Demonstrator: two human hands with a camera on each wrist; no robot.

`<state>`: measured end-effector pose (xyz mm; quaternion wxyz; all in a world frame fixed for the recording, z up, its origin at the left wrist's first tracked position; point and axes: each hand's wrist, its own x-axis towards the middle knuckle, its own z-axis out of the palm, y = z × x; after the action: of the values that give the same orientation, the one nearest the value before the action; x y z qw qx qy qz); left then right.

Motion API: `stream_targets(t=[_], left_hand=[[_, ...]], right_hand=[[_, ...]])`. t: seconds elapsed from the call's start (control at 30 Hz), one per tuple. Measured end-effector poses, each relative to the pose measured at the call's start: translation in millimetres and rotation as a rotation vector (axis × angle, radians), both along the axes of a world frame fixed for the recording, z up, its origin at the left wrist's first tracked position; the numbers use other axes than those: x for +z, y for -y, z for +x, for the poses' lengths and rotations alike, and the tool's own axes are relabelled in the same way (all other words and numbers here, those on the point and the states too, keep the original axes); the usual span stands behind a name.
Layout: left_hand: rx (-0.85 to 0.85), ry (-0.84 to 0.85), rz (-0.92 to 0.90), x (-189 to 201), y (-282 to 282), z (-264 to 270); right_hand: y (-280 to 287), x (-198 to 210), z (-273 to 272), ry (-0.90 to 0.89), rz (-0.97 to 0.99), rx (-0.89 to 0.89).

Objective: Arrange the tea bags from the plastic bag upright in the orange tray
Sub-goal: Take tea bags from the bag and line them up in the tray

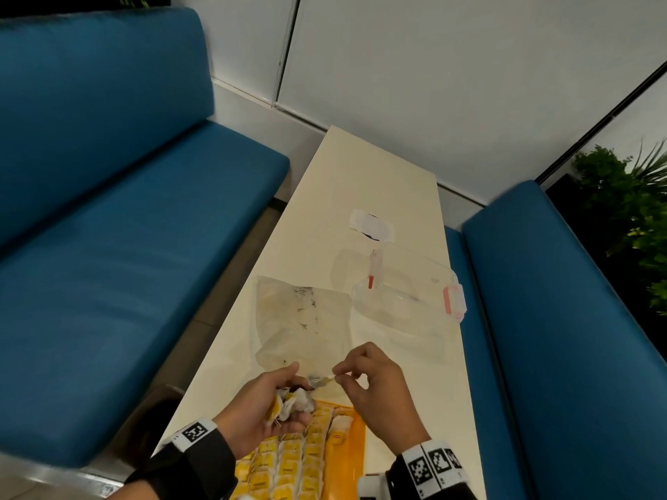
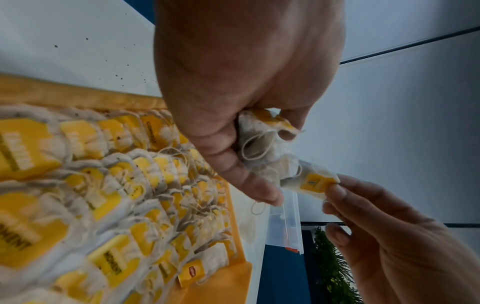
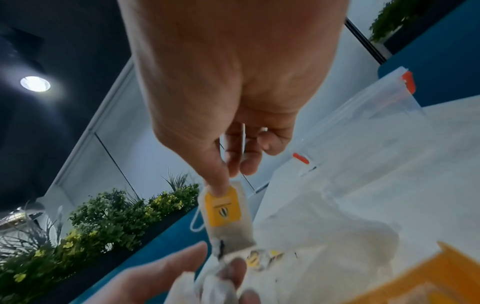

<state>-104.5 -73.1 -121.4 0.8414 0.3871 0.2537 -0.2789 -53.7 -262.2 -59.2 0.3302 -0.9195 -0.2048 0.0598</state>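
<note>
My left hand (image 1: pixel 269 402) grips a bunch of tea bags (image 1: pixel 288 405) above the orange tray (image 1: pixel 355 449). My right hand (image 1: pixel 364 384) pinches one tea bag (image 2: pixel 309 183) by its yellow tag end, between thumb and forefinger, still touching the bunch (image 2: pixel 262 142). In the right wrist view that tea bag (image 3: pixel 226 214) hangs from my thumb tip. The tray (image 2: pixel 241 275) holds several rows of tea bags (image 2: pixel 116 195) standing upright with yellow tags up. The clear plastic bag (image 1: pixel 303 319) lies flat on the table beyond my hands and looks almost empty.
A cream table (image 1: pixel 379 182) runs away from me between two blue benches (image 1: pixel 108 265), (image 1: pixel 563 319). A clear lidded container (image 1: pixel 408 294) with red clips stands at the table's right edge. A white patch (image 1: pixel 371 225) lies further back. Plants (image 1: pixel 635 211) stand at right.
</note>
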Motion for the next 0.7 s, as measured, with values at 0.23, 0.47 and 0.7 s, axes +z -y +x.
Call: stream_targets(t=[0.23, 0.47, 0.7], left_hand=[[-0.037, 0.115, 0.167, -2, -3, -2], [-0.121, 0.337, 0.465, 5, 0, -1], [-0.265, 0.524, 0.708, 8, 13, 3]], right_hand=[[17, 15, 14, -0.014, -0.219, 0.030], [17, 15, 10, -0.200, -0.346, 0.015], [8, 19, 6, -0.241, -0.247, 0.015]])
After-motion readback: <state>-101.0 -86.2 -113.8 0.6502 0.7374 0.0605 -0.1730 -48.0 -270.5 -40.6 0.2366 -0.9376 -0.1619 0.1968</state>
